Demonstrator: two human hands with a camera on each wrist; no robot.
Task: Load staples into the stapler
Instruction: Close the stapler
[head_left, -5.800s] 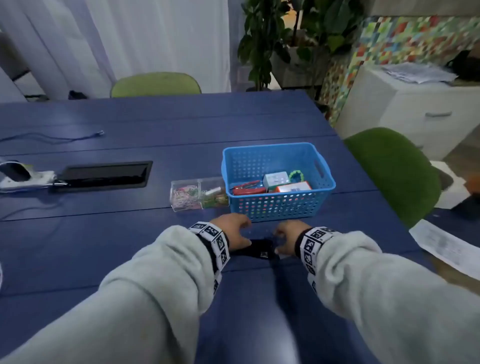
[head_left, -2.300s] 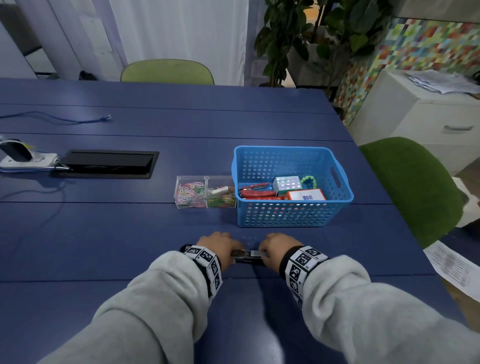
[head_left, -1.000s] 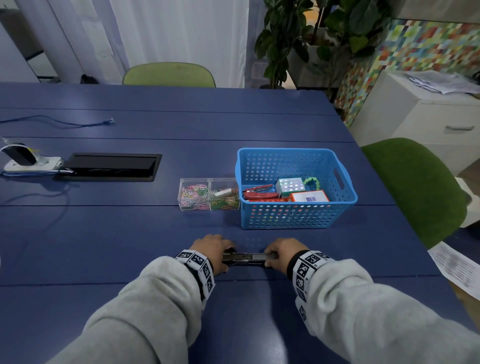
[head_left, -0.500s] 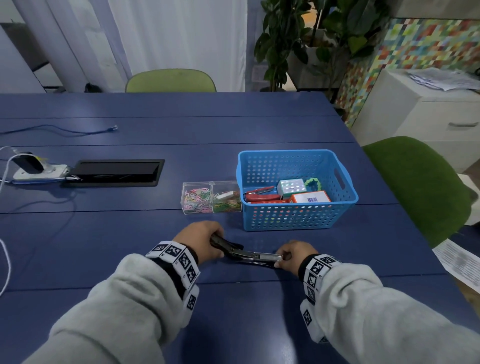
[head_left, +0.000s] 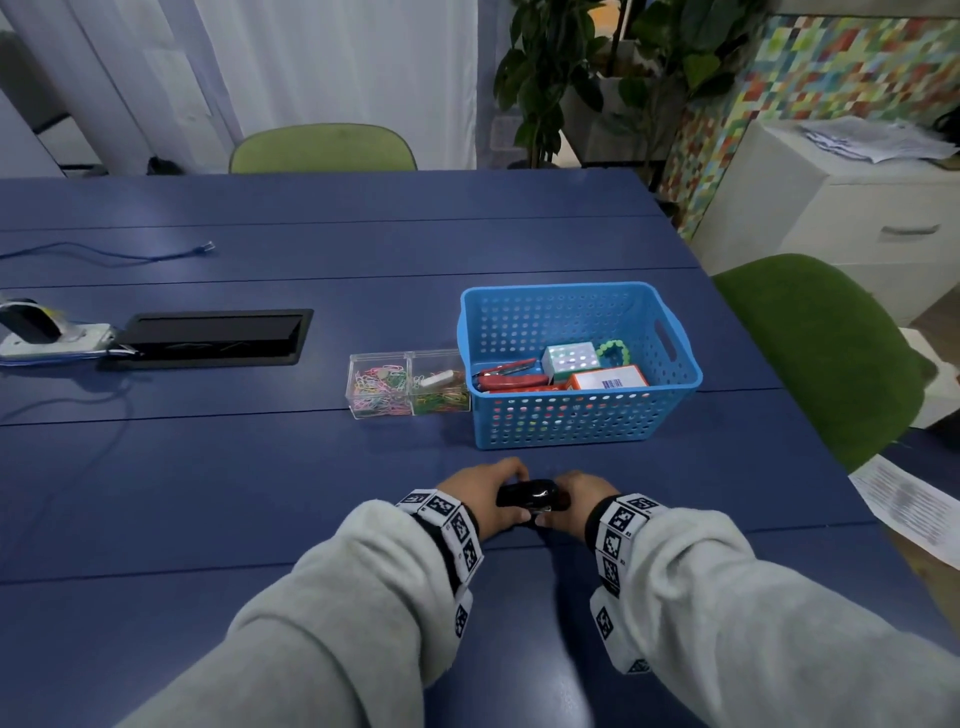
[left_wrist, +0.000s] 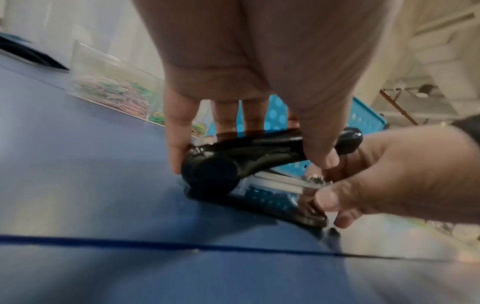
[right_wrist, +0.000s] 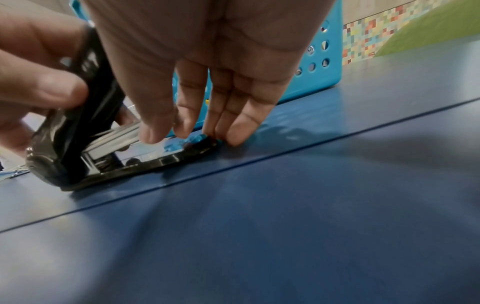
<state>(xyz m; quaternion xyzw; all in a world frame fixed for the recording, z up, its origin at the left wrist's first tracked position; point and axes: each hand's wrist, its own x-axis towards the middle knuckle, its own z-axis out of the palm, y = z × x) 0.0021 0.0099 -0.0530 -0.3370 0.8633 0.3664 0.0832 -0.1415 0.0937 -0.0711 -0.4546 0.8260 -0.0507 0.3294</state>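
Note:
A black stapler (head_left: 530, 496) lies on the blue table (head_left: 260, 493) just in front of the basket. My left hand (head_left: 485, 493) grips its hinged top cover (left_wrist: 259, 148) between thumb and fingers, and the cover stands partly raised over the silver magazine (left_wrist: 280, 182). My right hand (head_left: 584, 496) pinches the stapler's front end: in the right wrist view the thumb (right_wrist: 153, 131) lies on the magazine (right_wrist: 116, 135) and the fingers (right_wrist: 233, 131) reach the base tip. I cannot tell whether staples lie in the magazine.
A blue perforated basket (head_left: 576, 421) behind the hands holds a red stapler (head_left: 509, 376) and small boxes. A clear box of paper clips (head_left: 408, 384) stands at its left. A black cable hatch (head_left: 213, 338) lies far left and a paper sheet (head_left: 909, 504) at the right edge.
The stapler lay opened out long between my hands. My left hand has swung the top cover over toward the right, above the magazine, and my hands have come close together.

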